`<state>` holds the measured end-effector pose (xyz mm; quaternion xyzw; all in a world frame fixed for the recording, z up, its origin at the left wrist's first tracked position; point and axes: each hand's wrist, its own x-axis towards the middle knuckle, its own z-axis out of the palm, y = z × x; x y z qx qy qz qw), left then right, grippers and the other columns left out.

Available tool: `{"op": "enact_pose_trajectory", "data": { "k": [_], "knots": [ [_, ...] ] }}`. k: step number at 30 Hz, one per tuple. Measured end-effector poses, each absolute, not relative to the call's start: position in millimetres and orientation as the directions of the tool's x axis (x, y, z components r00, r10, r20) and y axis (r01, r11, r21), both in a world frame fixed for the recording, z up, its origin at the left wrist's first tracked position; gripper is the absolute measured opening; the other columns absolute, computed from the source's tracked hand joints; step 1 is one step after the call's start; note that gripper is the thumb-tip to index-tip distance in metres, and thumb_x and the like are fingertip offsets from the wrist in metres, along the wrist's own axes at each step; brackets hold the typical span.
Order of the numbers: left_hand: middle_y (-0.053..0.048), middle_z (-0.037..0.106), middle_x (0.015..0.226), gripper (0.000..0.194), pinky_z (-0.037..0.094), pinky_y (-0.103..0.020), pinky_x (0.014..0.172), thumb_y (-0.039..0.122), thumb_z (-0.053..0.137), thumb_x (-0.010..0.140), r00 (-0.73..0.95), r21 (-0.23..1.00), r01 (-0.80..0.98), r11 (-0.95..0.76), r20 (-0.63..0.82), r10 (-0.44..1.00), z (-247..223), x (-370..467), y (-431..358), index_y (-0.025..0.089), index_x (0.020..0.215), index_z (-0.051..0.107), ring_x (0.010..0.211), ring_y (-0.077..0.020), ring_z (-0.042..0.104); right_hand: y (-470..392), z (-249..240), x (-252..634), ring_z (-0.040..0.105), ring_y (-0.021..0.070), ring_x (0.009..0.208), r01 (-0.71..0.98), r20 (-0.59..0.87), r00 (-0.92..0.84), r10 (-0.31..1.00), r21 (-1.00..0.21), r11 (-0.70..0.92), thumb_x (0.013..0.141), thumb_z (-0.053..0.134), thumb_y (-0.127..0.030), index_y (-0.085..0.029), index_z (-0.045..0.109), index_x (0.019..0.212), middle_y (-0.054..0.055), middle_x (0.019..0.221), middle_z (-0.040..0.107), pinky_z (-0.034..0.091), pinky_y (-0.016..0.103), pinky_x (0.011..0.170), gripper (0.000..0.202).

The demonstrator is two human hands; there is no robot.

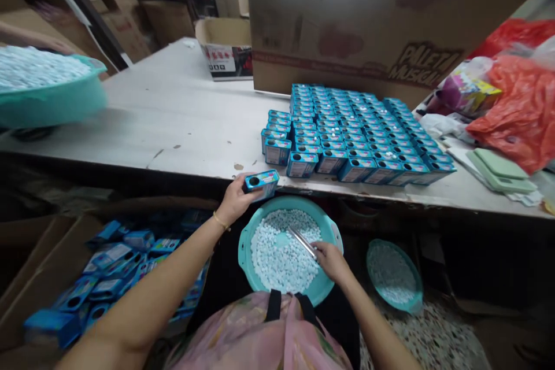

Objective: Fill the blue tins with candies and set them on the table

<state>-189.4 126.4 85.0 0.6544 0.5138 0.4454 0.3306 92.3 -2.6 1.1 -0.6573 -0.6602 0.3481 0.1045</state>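
Observation:
My left hand [234,201] grips a small blue box [262,180] with a dark round spot on its top, at the table's front edge. On my lap rests a turquoise basin [247,243] of small pale pieces [281,263]. My right hand [332,260] is closed on a metal scoop-like tool [303,243], whose far end is over the pieces. Rows of similar blue boxes [355,167] stand upright on the white table [195,121], to the right of the held box.
A large carton [338,29] stands behind the rows. At the left, a person's arm [39,37] is by another full basin [52,101]. Loose blue boxes [113,257] fill a carton at lower left. A green scale [500,170] and red bags [524,104] are at right.

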Motion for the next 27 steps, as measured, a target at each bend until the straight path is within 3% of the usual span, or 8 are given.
{"op": "enact_pose_trajectory", "data": {
  "k": [5, 9, 13, 16, 18, 19, 23, 27],
  "knots": [
    [-0.003, 0.062, 0.09, 0.048, 0.048, -0.032, 0.079, 0.03, 0.07, 0.058, 0.181, 0.905, 0.32, -0.281, 0.233, 0.955, 88, -166, 213, 0.015, 0.101, 0.055, 0.083, -0.017, 0.058, -9, -19, 78, 0.061, 0.0164, 0.075, 0.715, -0.307, -0.149, 0.94, -0.69, -0.112, 0.079, 0.039, -0.019, -0.021, 0.067, 0.094, 0.003, 0.075, 0.068, 0.041, 0.024, 0.067, 0.032],
    [-0.01, 0.055, 0.107, 0.069, 0.049, -0.032, 0.07, 0.031, 0.075, 0.053, -0.058, 0.863, 0.448, -0.233, 0.288, 0.956, 75, -168, 225, 0.016, 0.114, 0.046, 0.079, -0.0166, 0.058, -6, -26, 72, 0.061, 0.0164, 0.079, 0.743, -0.336, -0.163, 0.928, -0.661, -0.109, 0.078, 0.039, -0.017, -0.021, 0.065, 0.102, 0.003, 0.081, 0.068, 0.042, 0.024, 0.072, 0.036],
    [-0.013, 0.048, 0.119, 0.072, 0.048, -0.027, 0.07, 0.037, 0.069, 0.063, -0.344, 0.895, 0.384, -0.227, 0.367, 0.864, 42, -249, 190, 0.018, 0.123, 0.036, 0.086, -0.015, 0.057, -4, -42, 80, 0.06, 0.0166, 0.088, 0.884, -0.439, -0.122, 0.89, -0.456, -0.103, 0.075, 0.039, -0.01, -0.016, 0.057, 0.113, 0.007, 0.097, 0.065, 0.042, 0.024, 0.079, 0.043],
    [-0.011, 0.054, 0.108, 0.046, 0.046, -0.026, 0.076, 0.036, 0.053, 0.078, -0.673, 0.893, 0.422, 0.155, 0.194, 0.714, -6, -345, 131, 0.014, 0.117, 0.04, 0.084, -0.013, 0.058, -8, -63, 81, 0.059, 0.0175, 0.091, 0.984, -0.466, -0.098, 0.88, -0.18, 0.015, 0.079, 0.033, -0.007, -0.015, 0.056, 0.11, 0.01, 0.106, 0.061, 0.041, 0.025, 0.076, 0.04],
    [-0.008, 0.058, 0.099, 0.034, 0.044, -0.027, 0.081, 0.031, 0.051, 0.078, -0.734, 0.655, 0.429, 0.622, -0.149, 0.663, -43, -396, 77, 0.014, 0.107, 0.047, 0.09, -0.0157, 0.057, -16, -75, 74, 0.06, 0.0176, 0.088, 0.99, -0.479, -0.135, 0.867, -0.033, 0.136, 0.082, 0.028, -0.006, -0.016, 0.056, 0.107, 0.01, 0.104, 0.06, 0.041, 0.025, 0.07, 0.039],
    [-0.008, 0.06, 0.092, 0.03, 0.044, -0.03, 0.081, 0.027, 0.059, 0.072, -0.739, 0.575, 0.401, 0.714, -0.258, 0.623, -61, -412, 49, 0.013, 0.098, 0.052, 0.09, -0.0196, 0.058, -21, -79, 69, 0.06, 0.0176, 0.087, 0.98, -0.499, -0.17, 0.85, 0.006, 0.199, 0.083, 0.026, -0.005, -0.017, 0.055, 0.107, 0.01, 0.102, 0.06, 0.04, 0.025, 0.067, 0.04],
    [-0.01, 0.062, 0.085, 0.042, 0.043, -0.035, 0.08, 0.011, 0.075, 0.045, -0.732, 0.408, 0.322, 0.854, -0.465, 0.498, -123, -428, -37, 0.013, 0.083, 0.056, 0.091, -0.0278, 0.058, -38, -91, 50, 0.058, 0.0179, 0.092, 0.935, -0.581, -0.284, 0.763, 0.009, 0.354, 0.083, 0.026, -0.004, -0.018, 0.05, 0.115, 0.009, 0.106, 0.059, 0.04, 0.024, 0.067, 0.043],
    [-0.022, 0.043, 0.125, 0.064, 0.036, -0.043, 0.091, 0.024, 0.072, 0.056, -0.825, 0.312, 0.241, 0.919, -0.434, 0.363, -156, -437, -58, 0.012, 0.113, 0.044, 0.116, -0.034, 0.042, -39, -105, 56, 0.057, 0.0157, 0.1, 0.936, -0.62, -0.306, 0.722, -0.056, 0.348, 0.079, 0.027, 0.0, -0.018, 0.048, 0.118, 0.009, 0.112, 0.059, 0.039, 0.023, 0.081, 0.047]
  ]
}}
